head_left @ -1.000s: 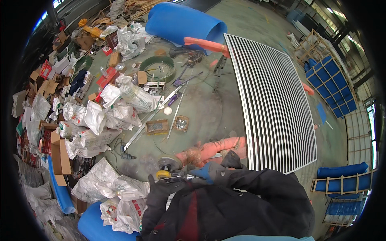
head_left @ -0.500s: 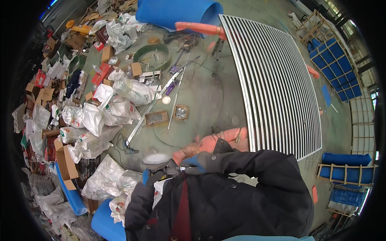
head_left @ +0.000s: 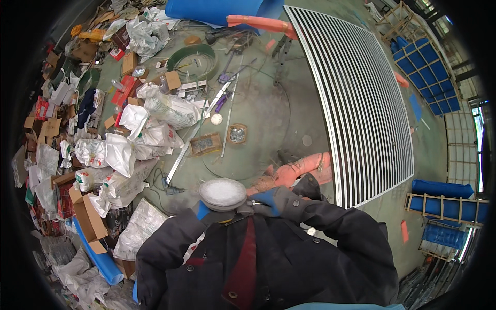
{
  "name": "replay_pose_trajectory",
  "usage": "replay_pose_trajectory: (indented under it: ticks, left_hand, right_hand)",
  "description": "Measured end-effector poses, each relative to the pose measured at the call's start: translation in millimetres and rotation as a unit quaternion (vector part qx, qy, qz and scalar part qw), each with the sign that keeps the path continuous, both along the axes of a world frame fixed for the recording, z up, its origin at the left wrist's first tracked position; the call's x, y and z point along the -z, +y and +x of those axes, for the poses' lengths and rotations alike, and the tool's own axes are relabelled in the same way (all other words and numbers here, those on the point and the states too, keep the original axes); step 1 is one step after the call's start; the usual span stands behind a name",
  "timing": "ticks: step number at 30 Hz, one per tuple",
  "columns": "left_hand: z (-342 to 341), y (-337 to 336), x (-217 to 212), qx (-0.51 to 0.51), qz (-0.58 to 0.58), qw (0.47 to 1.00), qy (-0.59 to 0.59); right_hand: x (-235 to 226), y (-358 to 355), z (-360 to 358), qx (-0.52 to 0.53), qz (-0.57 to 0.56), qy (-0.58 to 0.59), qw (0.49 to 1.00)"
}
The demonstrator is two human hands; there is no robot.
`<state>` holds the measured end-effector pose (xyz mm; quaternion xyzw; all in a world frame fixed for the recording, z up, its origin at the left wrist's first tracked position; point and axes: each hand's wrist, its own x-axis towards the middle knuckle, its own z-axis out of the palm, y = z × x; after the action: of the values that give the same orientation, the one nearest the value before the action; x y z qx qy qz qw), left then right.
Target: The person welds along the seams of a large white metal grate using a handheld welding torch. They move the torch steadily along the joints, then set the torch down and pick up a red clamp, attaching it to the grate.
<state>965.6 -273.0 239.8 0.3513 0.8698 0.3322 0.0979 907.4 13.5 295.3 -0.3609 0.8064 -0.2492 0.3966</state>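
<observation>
Held close to my chest is an angle grinder, its round pale disc point(head_left: 223, 193) facing up and away from me. My left hand point(head_left: 207, 213), in a blue and dark glove, is closed round the tool just below the disc. On the other side my right hand point(head_left: 267, 202), gloved in grey and blue, grips the tool's body; the sleeve and disc hide part of its fingers. Just beyond my right hand, a support wrapped in orange sheeting point(head_left: 305, 169) sits under the near end of a large slatted metal panel point(head_left: 364, 113).
Another orange-wrapped support point(head_left: 261, 23) carries the panel's far end. White sacks point(head_left: 121, 154), cardboard boxes point(head_left: 85, 214) and scraps crowd the left. A drill point(head_left: 173, 189), metal strips point(head_left: 181, 160) and small open boxes of hardware point(head_left: 237, 134) lie on the floor. Blue bundles in wooden frames point(head_left: 429, 75) stand right.
My hands have raised the grinder slightly and moved it right, and its disc has tilted to show more of its face. The view has shifted a little.
</observation>
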Motion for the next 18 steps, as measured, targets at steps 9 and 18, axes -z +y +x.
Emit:
replay_pose_trajectory:
  ticks: [9,18]
  left_hand:
    - [9.4,-65.5,-1.0,0.037,0.57,0.465,-0.676]
    - [17.7,-122.2,-32.6,-0.003,0.595,0.049,-0.802]
  right_hand:
    - [-9.2,-60.1,15.3,0.08,-0.152,-0.166,0.971]
    - [-62.8,-105.6,22.1,0.117,-0.138,-0.161,0.97]
